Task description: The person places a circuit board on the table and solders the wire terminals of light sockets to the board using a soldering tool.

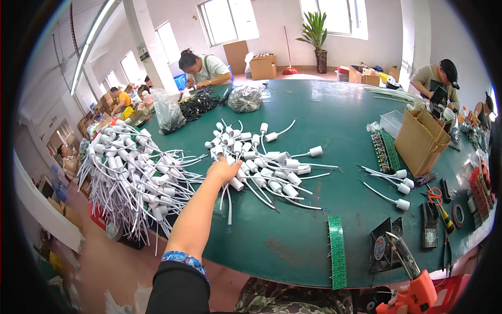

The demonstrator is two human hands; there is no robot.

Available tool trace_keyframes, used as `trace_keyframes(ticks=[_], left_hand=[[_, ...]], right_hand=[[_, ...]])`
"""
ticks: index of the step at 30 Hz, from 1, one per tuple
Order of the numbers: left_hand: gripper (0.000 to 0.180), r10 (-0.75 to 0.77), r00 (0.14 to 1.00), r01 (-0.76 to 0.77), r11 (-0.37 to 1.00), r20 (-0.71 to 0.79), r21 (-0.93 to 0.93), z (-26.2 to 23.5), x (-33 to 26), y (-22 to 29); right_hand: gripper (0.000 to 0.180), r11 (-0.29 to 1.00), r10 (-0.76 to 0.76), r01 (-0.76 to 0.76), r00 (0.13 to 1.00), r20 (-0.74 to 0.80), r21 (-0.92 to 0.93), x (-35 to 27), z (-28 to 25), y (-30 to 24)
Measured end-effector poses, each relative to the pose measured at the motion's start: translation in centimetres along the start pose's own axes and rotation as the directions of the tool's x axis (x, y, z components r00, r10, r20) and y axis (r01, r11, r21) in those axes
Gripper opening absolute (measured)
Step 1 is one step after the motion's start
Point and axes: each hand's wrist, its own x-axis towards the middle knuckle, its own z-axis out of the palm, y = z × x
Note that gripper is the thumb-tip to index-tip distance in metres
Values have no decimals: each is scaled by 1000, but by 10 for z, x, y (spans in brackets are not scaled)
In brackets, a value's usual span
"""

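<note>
My left hand (224, 170) reaches into a loose pile of white lamp holders (277, 186) with white cables. Its finger and thumb lie around one lamp holder (230, 159) at the pile's near left side; the other fingers are partly hidden. At the lower right edge, an orange soldering gun (418, 294) points up and left, its metal tip over a small black fan (386, 243). Only a little of my right hand (391, 309) shows there, closed at the gun's handle. Between the hands lies a narrow green circuit board strip (337, 254).
A big heap of lamp holders (123, 167) hangs over the table's left edge. Several wired lamp holders (401, 189), scissors (434, 195), tape (458, 215) and a cardboard box (422, 141) are at right. Bagged black parts (244, 98) lie farther back. Other people work around the table.
</note>
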Motion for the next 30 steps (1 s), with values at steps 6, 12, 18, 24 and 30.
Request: trace_keyframes(ticks=[6,12,18,24,30], left_hand=[[101,59,991,59,594,117,-802,31,-14,40],[76,185,981,72,-51,62,-996,65,-32,110],[81,331,916,22,526,228,-850,30,-70,121],[55,274,958,-215,879,81,-426,-29,-29,64],[36,109,976,-82,986,-187,148,-46,54,-4]], right_hand=[[54,1000,9,-10,1000,-11,-22,-2,-10,2],[55,999,-17,16,1000,-20,-43,-4,-20,2],[56,998,-27,26,999,-24,-57,-3,-19,6],[57,999,20,-20,1000,10,-29,7,-5,16],[58,998,45,-44,999,18,-41,15,6,22]])
